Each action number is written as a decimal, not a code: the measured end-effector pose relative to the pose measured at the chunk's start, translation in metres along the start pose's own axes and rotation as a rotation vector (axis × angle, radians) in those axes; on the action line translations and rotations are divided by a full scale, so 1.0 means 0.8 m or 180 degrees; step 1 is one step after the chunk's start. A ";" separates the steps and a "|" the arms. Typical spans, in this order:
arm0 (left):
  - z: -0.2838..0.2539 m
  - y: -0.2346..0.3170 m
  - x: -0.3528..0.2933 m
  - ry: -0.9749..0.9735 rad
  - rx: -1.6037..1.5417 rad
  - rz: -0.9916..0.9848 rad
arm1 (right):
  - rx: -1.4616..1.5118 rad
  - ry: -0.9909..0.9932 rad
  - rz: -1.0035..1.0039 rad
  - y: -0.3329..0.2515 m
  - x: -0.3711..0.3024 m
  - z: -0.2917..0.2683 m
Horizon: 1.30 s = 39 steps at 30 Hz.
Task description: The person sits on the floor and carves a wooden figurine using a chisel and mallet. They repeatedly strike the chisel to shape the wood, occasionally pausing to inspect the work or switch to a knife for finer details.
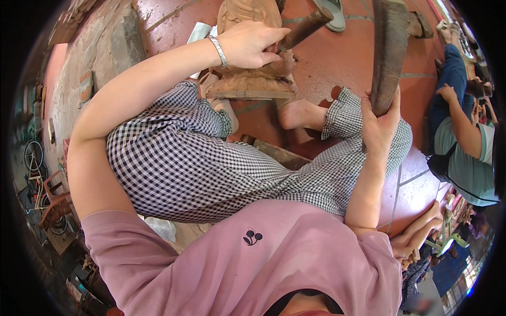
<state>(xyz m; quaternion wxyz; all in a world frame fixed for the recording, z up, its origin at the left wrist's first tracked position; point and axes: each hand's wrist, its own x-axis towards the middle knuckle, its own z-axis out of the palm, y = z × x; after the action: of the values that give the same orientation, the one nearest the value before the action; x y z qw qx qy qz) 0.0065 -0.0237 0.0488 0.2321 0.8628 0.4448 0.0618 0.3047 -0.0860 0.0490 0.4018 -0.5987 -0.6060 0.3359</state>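
A carved wooden figure point(246, 13) on a stepped base point(250, 87) stands on the floor between my bare feet. My left hand point(258, 46), a metal band at its wrist, lies across the figure. Its fingers are closed around a chisel point(308, 29) whose thick brown handle slants up to the right; the blade end is hidden by the hand and the wood. Off to the right, my right hand point(380, 124) grips the lower end of a long wooden mallet point(389, 52). The mallet is held upright, apart from the chisel.
A grey slipper point(335, 16) lies on the red tiles beyond the chisel. Behind my left arm is a rough slab point(108, 58). At the right sits another person in a teal shirt point(469, 142). A wood block point(419, 25) rests near the mallet's top.
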 end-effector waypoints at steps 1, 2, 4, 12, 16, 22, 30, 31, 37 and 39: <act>0.000 0.000 0.000 -0.0024 0.0032 0.0077 | 0.0115 0.0007 0.0140 -0.001 0.000 -0.001; -0.001 0.000 0.001 -0.0047 0.0065 0.0153 | 0.0209 0.0036 0.0128 0.004 0.000 -0.001; -0.001 0.001 0.001 -0.0065 0.0171 0.0270 | 0.0394 0.0098 0.0102 0.017 0.000 -0.001; 0.008 0.009 -0.005 -0.0058 0.0688 0.0502 | -0.0368 0.0281 -0.0864 0.002 -0.002 0.012; 0.007 0.015 -0.007 -0.0093 0.1032 0.0626 | -0.1079 -0.0082 -0.0608 -0.009 -0.005 0.010; 0.013 0.015 -0.012 -0.0137 0.1243 0.0571 | -0.0726 0.0167 -0.1033 0.014 -0.009 0.017; 0.026 -0.036 -0.013 0.0236 -0.1161 -0.0472 | 0.1441 -0.0655 0.0676 0.030 -0.024 0.030; 0.026 -0.039 -0.013 0.0319 -0.1618 -0.0792 | 0.1801 -0.0730 0.0952 0.032 -0.024 0.031; 0.020 -0.040 -0.028 0.0890 -0.2865 -0.1561 | 0.2261 -0.0898 0.1960 0.077 -0.024 0.057; 0.018 -0.034 -0.035 0.0866 -0.2808 -0.1620 | 0.2313 -0.0989 0.2172 0.096 -0.022 0.069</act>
<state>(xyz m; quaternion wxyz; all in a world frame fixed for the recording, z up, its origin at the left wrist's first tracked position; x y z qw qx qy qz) -0.0261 -0.0372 0.0267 0.5210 0.5320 0.5981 0.2964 0.2902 -0.0947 -0.0459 0.3566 -0.5272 -0.2732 0.7213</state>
